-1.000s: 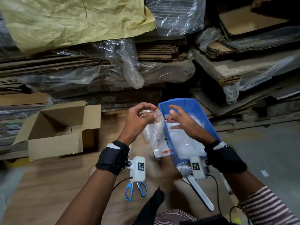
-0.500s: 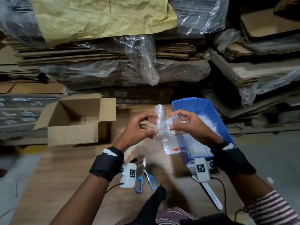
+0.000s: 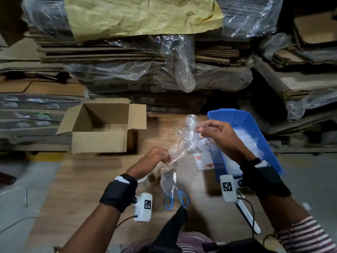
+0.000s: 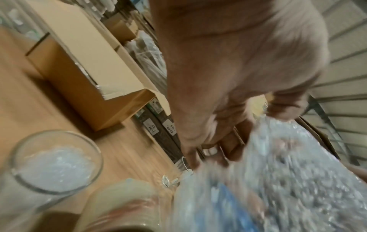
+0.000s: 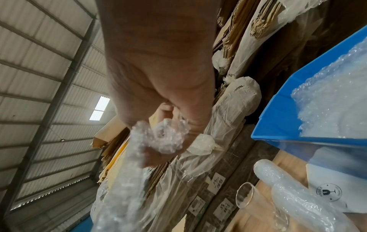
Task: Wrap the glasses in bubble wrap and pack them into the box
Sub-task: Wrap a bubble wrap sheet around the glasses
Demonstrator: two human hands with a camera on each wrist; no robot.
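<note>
Your left hand (image 3: pixel 156 157) and right hand (image 3: pixel 217 132) each pinch an end of the bubble wrap (image 3: pixel 184 145), stretched above the table (image 3: pixel 87 179) near the box (image 3: pixel 99 141), so next comes laying it around a glass (image 5: pixel 256 208).

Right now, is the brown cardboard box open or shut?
Open. The brown cardboard box has its flaps folded outward, and the head view looks straight down into it. No wrapped glass shows in the visible part of its inside.
</note>
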